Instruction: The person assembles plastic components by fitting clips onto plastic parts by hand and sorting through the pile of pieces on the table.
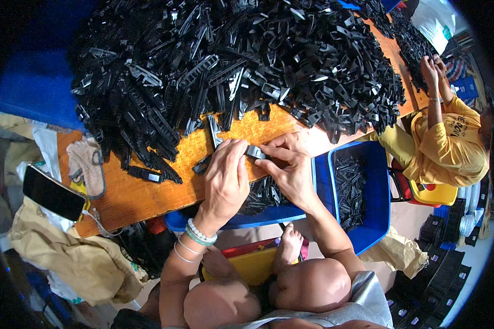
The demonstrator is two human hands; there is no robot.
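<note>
Over the front edge of the wooden table, my left hand (226, 174) and my right hand (291, 169) meet at a small black plastic part (255, 152) with a shiny grey face. The right thumb and forefinger pinch one end of it. My left fingers close on the other end and partly hide it. Beyond my hands rises a large heap of black plastic parts (230, 66), long ribbed strips at the left and shorter clip-like pieces at the right. A few loose parts (203, 164) lie beside my left hand.
Below the table edge stand blue bins (362, 236) holding more black parts. A phone (52, 192), a cloth (86, 164) and brown paper sacking (77, 252) are at the left. On the right a person in a yellow shirt (450, 142) sits working at the table (142, 200).
</note>
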